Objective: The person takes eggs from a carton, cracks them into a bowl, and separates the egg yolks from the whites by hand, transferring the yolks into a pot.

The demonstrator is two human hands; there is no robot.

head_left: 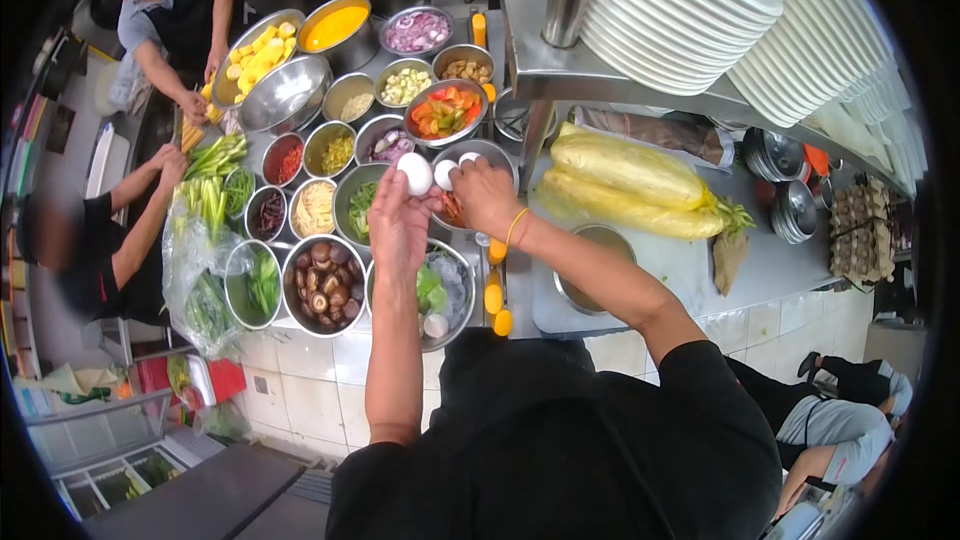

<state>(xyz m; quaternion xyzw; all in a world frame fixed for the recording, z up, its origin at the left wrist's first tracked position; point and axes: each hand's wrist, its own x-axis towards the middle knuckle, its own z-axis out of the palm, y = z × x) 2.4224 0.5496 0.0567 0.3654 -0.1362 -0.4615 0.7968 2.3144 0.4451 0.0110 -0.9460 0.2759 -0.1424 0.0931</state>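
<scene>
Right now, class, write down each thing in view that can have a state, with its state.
Left hand, closed on an egg
Egg, whole, held up
Right hand, fingers bent, grip unclear
Peppers, cut up
Purple onions, chopped
Mushrooms, heaped in a bowl
White plates, stacked
Egg trays, stacked

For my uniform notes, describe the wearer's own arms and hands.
Black short sleeves cover the upper arms; the forearms are bare. The right hand has a thin yellow-orange band at its wrist. The left hand shows no wristband. Neither hand is gloved.
</scene>
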